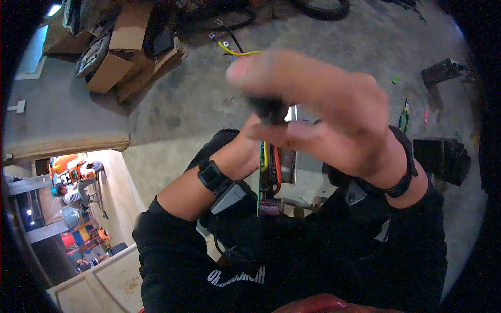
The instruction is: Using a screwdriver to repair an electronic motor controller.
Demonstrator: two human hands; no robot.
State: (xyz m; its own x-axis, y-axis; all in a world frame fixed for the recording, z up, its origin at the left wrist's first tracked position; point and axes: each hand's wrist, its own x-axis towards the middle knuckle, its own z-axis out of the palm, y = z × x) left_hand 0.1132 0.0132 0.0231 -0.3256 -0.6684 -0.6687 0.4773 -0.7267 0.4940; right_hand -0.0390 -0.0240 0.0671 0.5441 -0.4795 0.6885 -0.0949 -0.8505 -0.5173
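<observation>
Our right bare hand (357, 125) pinches one blurred black object (267, 107), near our left bare hand (246, 152), whose grip we can't tell. Below: one yellow wire (266, 156), one red wire (277, 169).

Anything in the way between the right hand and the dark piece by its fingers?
Nothing visible. The dark piece sits in the gap between the right hand's blurred fingers; contact isn't clear. The left hand, partly hidden, and the red wire show lower in the picture, outside that gap.
</observation>
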